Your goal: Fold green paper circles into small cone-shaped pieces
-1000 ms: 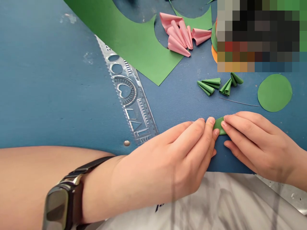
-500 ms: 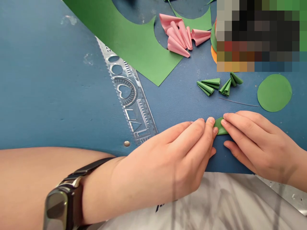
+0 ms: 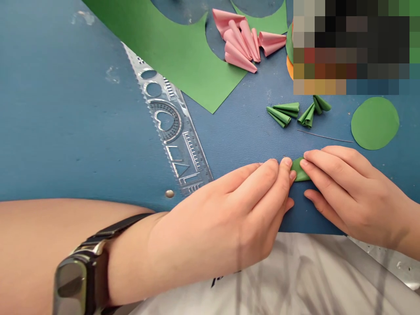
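Near the table's front edge, a small folded green paper piece [image 3: 300, 170] lies between my two hands. My left hand [image 3: 229, 214] presses its left end with fingertips held together. The fingertips of my right hand [image 3: 351, 188] pin down its right end, with the thumb lower and apart. Most of the piece is hidden under the fingers. Just beyond are several folded green paper cones [image 3: 284, 114], a thin wire or needle [image 3: 323, 135] and a green paper circle [image 3: 375, 123].
A large cut green sheet [image 3: 177, 57] partly covers a clear stencil ruler [image 3: 169, 122] on the blue table [image 3: 65, 131]. Several pink paper cones [image 3: 239, 41] lie beyond. The upper right is pixelated, with orange and green edges beside it.
The whole view has shifted slightly, so things appear a little higher and further left. Both hands keep nearly the same pose on the green piece.
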`<move>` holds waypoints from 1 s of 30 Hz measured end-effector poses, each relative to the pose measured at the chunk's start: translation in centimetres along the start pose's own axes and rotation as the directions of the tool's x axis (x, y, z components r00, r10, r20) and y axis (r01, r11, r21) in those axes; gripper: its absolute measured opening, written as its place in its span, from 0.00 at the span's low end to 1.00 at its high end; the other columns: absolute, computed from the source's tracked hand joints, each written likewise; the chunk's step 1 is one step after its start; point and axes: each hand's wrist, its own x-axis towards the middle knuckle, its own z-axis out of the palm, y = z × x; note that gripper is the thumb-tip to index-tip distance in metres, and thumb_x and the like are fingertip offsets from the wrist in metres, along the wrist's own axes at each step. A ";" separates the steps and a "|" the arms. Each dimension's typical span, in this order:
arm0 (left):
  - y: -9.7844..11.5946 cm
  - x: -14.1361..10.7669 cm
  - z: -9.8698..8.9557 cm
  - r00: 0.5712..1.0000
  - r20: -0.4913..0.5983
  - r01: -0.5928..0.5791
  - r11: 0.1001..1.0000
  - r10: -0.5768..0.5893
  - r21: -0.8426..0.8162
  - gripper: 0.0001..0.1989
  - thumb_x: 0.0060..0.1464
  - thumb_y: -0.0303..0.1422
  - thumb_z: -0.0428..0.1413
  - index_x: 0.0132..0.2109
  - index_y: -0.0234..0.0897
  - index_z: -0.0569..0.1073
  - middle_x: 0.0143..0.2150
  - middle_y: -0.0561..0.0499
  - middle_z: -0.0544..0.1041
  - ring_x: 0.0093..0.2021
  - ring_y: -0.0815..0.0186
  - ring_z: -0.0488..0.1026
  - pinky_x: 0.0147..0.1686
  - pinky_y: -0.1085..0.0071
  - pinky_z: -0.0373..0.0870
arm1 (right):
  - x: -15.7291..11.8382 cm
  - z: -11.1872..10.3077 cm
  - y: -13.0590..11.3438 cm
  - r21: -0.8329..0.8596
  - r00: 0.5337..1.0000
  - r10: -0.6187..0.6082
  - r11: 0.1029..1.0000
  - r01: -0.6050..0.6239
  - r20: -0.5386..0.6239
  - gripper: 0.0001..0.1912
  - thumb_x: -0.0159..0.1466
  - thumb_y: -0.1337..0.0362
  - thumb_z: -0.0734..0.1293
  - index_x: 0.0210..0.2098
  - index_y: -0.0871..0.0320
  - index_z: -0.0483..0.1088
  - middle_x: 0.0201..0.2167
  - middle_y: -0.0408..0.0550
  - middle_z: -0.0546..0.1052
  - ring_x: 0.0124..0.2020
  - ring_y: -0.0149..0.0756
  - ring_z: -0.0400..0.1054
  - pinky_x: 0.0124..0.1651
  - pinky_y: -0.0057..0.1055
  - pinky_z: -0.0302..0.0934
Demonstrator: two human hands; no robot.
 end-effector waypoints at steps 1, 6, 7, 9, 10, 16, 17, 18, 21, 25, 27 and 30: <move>0.0 0.0 0.1 1.000 -0.005 0.002 1.000 -0.002 -0.003 0.14 0.72 0.28 0.58 0.54 0.17 0.80 0.52 0.37 0.87 0.48 0.54 0.85 0.48 0.61 0.84 | 0.0 0.0 0.0 0.001 1.000 0.001 1.000 -0.001 0.001 0.19 0.71 0.68 0.69 0.57 0.76 0.76 0.55 0.68 0.80 0.53 0.57 0.76 0.53 0.52 0.80; 0.1 -0.1 0.3 1.000 -0.017 -0.014 1.000 0.015 0.012 0.15 0.73 0.29 0.57 0.54 0.16 0.79 0.52 0.38 0.87 0.48 0.54 0.86 0.46 0.60 0.84 | -0.1 -0.1 -0.1 0.005 1.000 0.003 1.000 -0.003 0.012 0.20 0.72 0.68 0.68 0.58 0.77 0.75 0.56 0.69 0.80 0.54 0.57 0.76 0.51 0.52 0.81; 0.1 -0.1 0.3 1.000 -0.020 -0.009 1.000 0.009 0.013 0.15 0.73 0.29 0.57 0.54 0.16 0.78 0.52 0.38 0.87 0.48 0.54 0.86 0.47 0.60 0.84 | -0.1 -0.1 -0.1 0.006 1.000 0.002 1.000 -0.003 0.016 0.20 0.72 0.68 0.68 0.59 0.77 0.74 0.56 0.69 0.79 0.54 0.58 0.76 0.50 0.52 0.81; 0.1 -0.1 0.3 1.000 -0.018 -0.010 1.000 0.010 0.009 0.14 0.73 0.28 0.56 0.54 0.17 0.79 0.52 0.39 0.87 0.48 0.54 0.86 0.47 0.60 0.84 | -0.2 -0.1 -0.1 0.007 1.000 0.002 1.000 -0.002 0.019 0.19 0.73 0.68 0.68 0.59 0.77 0.74 0.56 0.69 0.79 0.54 0.58 0.76 0.49 0.52 0.81; 0.0 -0.1 0.3 1.000 -0.018 -0.009 1.000 0.009 0.007 0.14 0.73 0.28 0.56 0.53 0.17 0.79 0.51 0.39 0.87 0.48 0.54 0.86 0.47 0.60 0.84 | -0.1 -0.2 -0.1 0.008 1.000 0.002 1.000 -0.002 0.019 0.19 0.72 0.68 0.68 0.58 0.77 0.74 0.56 0.69 0.79 0.54 0.58 0.76 0.48 0.51 0.81; 0.1 -0.1 0.4 1.000 -0.030 0.009 1.000 -0.010 -0.007 0.11 0.73 0.28 0.56 0.48 0.21 0.81 0.50 0.39 0.87 0.46 0.53 0.84 0.45 0.58 0.83 | 0.0 -0.2 -0.1 -0.003 1.000 -0.009 1.000 0.009 0.016 0.19 0.72 0.70 0.68 0.58 0.78 0.74 0.55 0.71 0.80 0.52 0.59 0.77 0.40 0.48 0.79; 0.1 -0.1 0.5 0.999 -0.043 0.023 0.999 -0.025 -0.030 0.11 0.72 0.27 0.56 0.47 0.23 0.81 0.50 0.40 0.87 0.45 0.53 0.84 0.44 0.58 0.82 | 0.0 -0.2 -0.1 -0.006 1.000 -0.012 1.000 0.012 0.019 0.19 0.72 0.69 0.68 0.58 0.78 0.74 0.55 0.71 0.80 0.52 0.58 0.78 0.38 0.47 0.78; 0.1 -0.1 0.5 0.999 -0.032 0.042 0.998 -0.043 -0.046 0.10 0.72 0.26 0.56 0.47 0.23 0.81 0.49 0.41 0.86 0.44 0.54 0.83 0.43 0.59 0.82 | -0.1 -0.2 -0.1 -0.011 1.000 -0.014 1.000 0.014 0.022 0.20 0.72 0.69 0.68 0.59 0.79 0.74 0.55 0.71 0.81 0.51 0.58 0.78 0.37 0.47 0.78; 0.1 0.0 0.6 0.996 -0.055 0.069 0.996 -0.072 -0.054 0.10 0.72 0.26 0.55 0.45 0.25 0.81 0.48 0.44 0.86 0.44 0.56 0.82 0.40 0.59 0.80 | -0.3 -0.2 -0.2 -0.010 1.000 -0.009 1.000 0.010 0.020 0.20 0.71 0.70 0.70 0.59 0.77 0.74 0.56 0.71 0.81 0.52 0.59 0.78 0.36 0.47 0.76; 0.1 0.2 0.3 0.994 -0.035 0.099 0.992 -0.102 -0.073 0.08 0.70 0.25 0.56 0.47 0.25 0.80 0.47 0.45 0.86 0.43 0.57 0.82 0.39 0.59 0.79 | -0.4 -0.4 -0.1 -0.003 1.000 -0.023 1.000 0.023 -0.007 0.18 0.70 0.73 0.70 0.58 0.72 0.75 0.56 0.70 0.80 0.56 0.59 0.77 0.39 0.47 0.74; 0.2 0.2 0.3 0.993 -0.016 0.115 0.989 -0.117 -0.088 0.08 0.69 0.24 0.57 0.48 0.25 0.80 0.48 0.45 0.86 0.45 0.57 0.82 0.40 0.60 0.80 | -0.3 -0.5 -0.1 -0.001 0.999 -0.040 0.999 0.040 -0.017 0.16 0.71 0.73 0.68 0.57 0.69 0.76 0.55 0.66 0.81 0.57 0.55 0.76 0.42 0.46 0.74; 0.4 0.1 0.4 0.992 -0.014 0.122 0.988 -0.124 -0.092 0.07 0.67 0.25 0.58 0.47 0.24 0.80 0.48 0.44 0.86 0.46 0.56 0.82 0.41 0.59 0.80 | -0.2 -0.7 -0.1 0.015 0.998 -0.050 0.999 0.050 -0.022 0.15 0.73 0.73 0.64 0.57 0.64 0.77 0.54 0.59 0.83 0.58 0.49 0.75 0.49 0.45 0.73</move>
